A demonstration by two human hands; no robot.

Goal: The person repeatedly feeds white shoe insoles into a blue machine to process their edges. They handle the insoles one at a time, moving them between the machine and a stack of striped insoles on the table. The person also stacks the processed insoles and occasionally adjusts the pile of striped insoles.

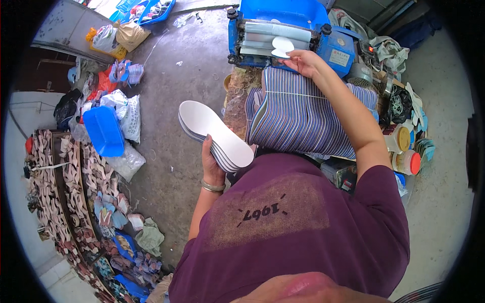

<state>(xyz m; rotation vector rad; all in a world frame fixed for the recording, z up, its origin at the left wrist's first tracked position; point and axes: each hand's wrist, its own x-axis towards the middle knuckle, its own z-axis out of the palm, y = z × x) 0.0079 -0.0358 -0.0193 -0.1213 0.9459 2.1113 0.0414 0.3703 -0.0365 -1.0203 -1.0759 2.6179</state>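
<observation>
My left hand (pixel 212 170) grips a short stack of white-topped shoe insoles (pixel 214 132), its thumb along the stack's edge. The lower layers show only as thin rims. At the far side my right hand (pixel 304 62) pinches a white insole (pixel 283 44) by its near end, in front of the rollers (pixel 278 33) of a blue roller machine (pixel 339 53). Whether the insole touches the rollers I cannot tell. Below my right forearm lies a large bundle of striped soles (pixel 303 118), packed on edge and tied with string.
A blue bin (pixel 288 11) stands behind the machine. Jars with coloured lids (pixel 415 162) and tools crowd the right side. On the left are a blue basin (pixel 103 131), plastic bags (pixel 132 118) and racks of shoe parts (pixel 53 192). Concrete floor (pixel 177 76) lies between.
</observation>
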